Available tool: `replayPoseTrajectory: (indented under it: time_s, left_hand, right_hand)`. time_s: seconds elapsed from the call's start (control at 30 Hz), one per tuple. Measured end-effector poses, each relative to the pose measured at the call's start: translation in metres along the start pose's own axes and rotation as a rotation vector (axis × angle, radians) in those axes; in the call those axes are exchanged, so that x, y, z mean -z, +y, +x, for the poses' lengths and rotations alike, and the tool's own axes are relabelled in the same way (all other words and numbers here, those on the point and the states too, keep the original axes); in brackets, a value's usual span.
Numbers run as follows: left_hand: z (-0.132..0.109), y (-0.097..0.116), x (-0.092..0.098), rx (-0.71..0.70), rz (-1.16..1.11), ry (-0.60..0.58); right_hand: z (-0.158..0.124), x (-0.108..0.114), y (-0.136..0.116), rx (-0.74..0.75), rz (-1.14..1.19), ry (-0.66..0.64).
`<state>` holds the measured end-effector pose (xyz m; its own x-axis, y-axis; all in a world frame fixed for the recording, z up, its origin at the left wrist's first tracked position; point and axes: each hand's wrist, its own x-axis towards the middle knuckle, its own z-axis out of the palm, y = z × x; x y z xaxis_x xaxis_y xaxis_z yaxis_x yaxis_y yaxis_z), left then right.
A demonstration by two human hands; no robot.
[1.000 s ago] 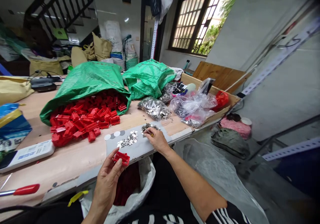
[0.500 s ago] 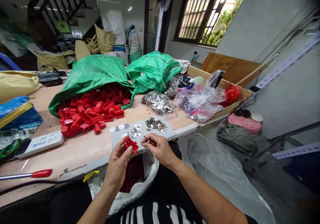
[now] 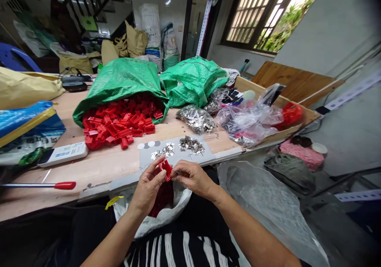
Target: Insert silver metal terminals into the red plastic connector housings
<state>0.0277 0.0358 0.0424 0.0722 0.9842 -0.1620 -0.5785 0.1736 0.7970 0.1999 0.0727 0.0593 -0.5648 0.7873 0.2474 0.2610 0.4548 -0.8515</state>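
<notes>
My left hand (image 3: 149,186) pinches a small red plastic housing (image 3: 165,169) with its hollow side showing. Close to its right side, my right hand (image 3: 196,179) is closed on a thin dark tool (image 3: 180,173), whose exact kind is too small to make out. The tool's tip meets the housing's right edge. Just beyond the hands, a grey sheet (image 3: 145,159) carries two piles of small metal pieces, a shiny pile (image 3: 164,151) and a darker pile (image 3: 191,145). Below my hands hangs an open white sack (image 3: 175,216) with dark red contents.
Red housings (image 3: 114,126) spill from a green sack (image 3: 122,78). A second green sack (image 3: 193,80), a bag of metal pieces (image 3: 196,118) and a wooden tray (image 3: 312,118) holding plastic bags stand right of it. A red-handled lever (image 3: 65,185) lies at left.
My right hand has brought the tool leftward against the red housing, which my left hand has turned more upright. The camera view has swung slightly left and down.
</notes>
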Motion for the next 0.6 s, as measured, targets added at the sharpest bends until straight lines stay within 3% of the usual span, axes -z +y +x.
replayPoseTrajectory:
  time_s: [0.23,0.37,0.6]
  left_hand:
    - [-0.003,0.0,0.0,0.011,-0.003,-0.005]
    - [-0.003,-0.002,0.001,0.01,0.004,-0.01]
    - [-0.005,-0.008,0.006,-0.037,0.128,-0.037]
  right_hand:
    - [-0.003,-0.006,0.004,-0.199,0.244,0.004]
    - [-0.006,-0.006,0.008,-0.227,0.365,0.0]
    - [-0.004,-0.005,0.012,-0.227,0.264,0.019]
